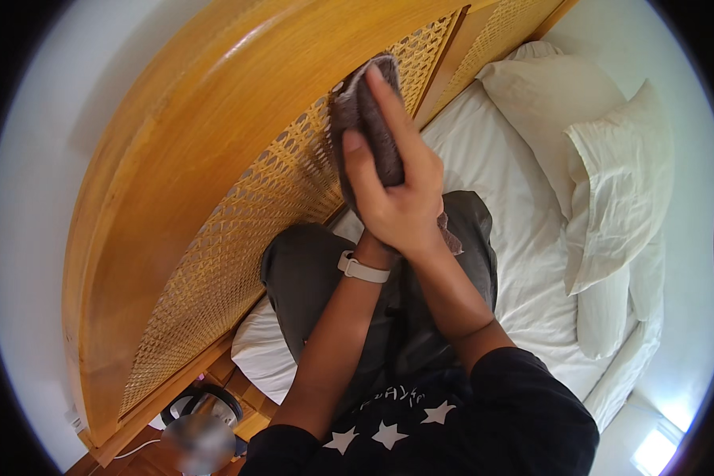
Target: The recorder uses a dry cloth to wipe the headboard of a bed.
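My right hand (400,184) grips a folded grey-brown plush cloth (363,113), thumb and index finger lying along its top. The cloth is against the woven cane panel (232,262) of a wooden headboard, close under its curved rail (172,131). A loose corner of brown cloth shows past my right wrist. My left hand is almost wholly hidden beneath the right hand and cloth. Only my left wrist (376,247), with a pale watch strap (363,271) around it, shows, so its grip cannot be seen.
I kneel or sit on a bed with a white sheet (511,238). Cream pillows (619,178) and a bolster (604,315) lie at the right. Beside the bed at lower left are a blurred round object (197,440), black headphones (223,398) and a white cable (137,448).
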Motion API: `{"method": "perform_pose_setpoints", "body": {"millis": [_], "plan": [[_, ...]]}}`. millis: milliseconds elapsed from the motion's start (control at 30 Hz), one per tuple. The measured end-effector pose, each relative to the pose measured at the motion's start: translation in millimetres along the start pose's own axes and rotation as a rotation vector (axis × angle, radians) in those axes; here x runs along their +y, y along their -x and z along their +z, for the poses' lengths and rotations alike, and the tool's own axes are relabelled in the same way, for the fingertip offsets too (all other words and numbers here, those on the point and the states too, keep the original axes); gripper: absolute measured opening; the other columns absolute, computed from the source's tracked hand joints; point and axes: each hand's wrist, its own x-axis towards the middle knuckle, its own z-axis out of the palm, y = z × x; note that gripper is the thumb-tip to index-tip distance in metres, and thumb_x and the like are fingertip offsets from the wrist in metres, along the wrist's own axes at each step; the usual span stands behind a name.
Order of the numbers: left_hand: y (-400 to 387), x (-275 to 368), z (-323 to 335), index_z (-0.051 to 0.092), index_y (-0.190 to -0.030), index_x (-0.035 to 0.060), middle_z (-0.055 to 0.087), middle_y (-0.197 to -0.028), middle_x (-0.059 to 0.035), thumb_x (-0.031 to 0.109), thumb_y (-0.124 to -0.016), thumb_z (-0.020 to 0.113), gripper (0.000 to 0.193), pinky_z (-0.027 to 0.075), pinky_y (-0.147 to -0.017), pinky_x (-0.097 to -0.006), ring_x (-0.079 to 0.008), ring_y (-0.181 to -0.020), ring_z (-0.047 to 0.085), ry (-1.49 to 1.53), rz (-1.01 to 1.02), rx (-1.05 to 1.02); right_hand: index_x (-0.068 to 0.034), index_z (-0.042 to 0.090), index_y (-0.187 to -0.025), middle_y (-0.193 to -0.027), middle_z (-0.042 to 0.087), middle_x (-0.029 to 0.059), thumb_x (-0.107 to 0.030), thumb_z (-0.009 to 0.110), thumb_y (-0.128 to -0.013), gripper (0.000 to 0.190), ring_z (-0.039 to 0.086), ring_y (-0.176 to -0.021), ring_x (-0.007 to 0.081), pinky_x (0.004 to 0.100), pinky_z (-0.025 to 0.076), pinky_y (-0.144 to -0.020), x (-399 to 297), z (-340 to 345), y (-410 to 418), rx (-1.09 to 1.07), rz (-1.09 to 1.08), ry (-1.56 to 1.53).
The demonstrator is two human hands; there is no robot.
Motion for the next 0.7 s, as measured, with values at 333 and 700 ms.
{"method": "perform_pose_setpoints", "body": {"millis": [333,700], "plan": [[0.7,-6.0,42.8,0.056,-0.123,0.0072,0.049,-0.085,-0.0022,0.05,-0.104,0.051,0.047,0.044,-0.056,-0.0398,-0.0174,-0.06,0.045,0.159,0.005,0.136,-0.002,0.061,-0.144,-0.118,0.076,0.0181,-0.004,0.069,-0.091,0.053,0.075,-0.103,0.021,0.0296,0.055,-0.09,5.4,-4.4,2.8,-0.034,-0.038,0.039],[-0.4,2.9,33.7,0.056,-0.125,0.0071,0.05,-0.087,-0.0032,0.047,-0.105,0.052,0.045,0.042,-0.058,-0.0383,-0.018,-0.063,0.047,0.044,0.009,-0.147,-0.003,0.064,-0.141,-0.118,0.077,0.0168,0.0,0.071,-0.087,0.054,0.077,-0.097,0.0211,0.028,0.055,-0.084,-3.9,3.2,1.7,-0.038,-0.106,0.048]]}}
